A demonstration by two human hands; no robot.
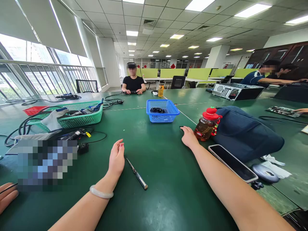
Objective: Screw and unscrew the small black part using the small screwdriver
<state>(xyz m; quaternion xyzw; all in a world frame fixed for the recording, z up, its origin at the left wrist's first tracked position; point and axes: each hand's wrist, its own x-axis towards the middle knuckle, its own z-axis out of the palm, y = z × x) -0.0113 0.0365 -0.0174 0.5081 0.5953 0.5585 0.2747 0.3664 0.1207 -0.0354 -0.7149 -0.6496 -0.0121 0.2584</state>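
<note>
My left hand (116,159) is held over the green table (158,163), its fingers loosely curved and apart from the thumb, with nothing visible in it. Just right of it lies a screwdriver (137,175) with a thin metal shaft and a shiny handle. My right hand (189,137) reaches forward, fingertips closed on a small black piece (181,127) too small to name. It is beside a brown-tinted bottle (204,129) with a red lid. Ahead of both hands stands a blue plastic basket (162,118) with small black items (157,110) inside.
At left, a green basket (96,118) holds gloves and cables, with a blurred-out object (47,165) nearer me. A phone (232,163), dark blue bag (245,131) and grey mouse (266,172) lie right. Another person's hand (7,196) shows at the left edge. A person (133,82) sits opposite.
</note>
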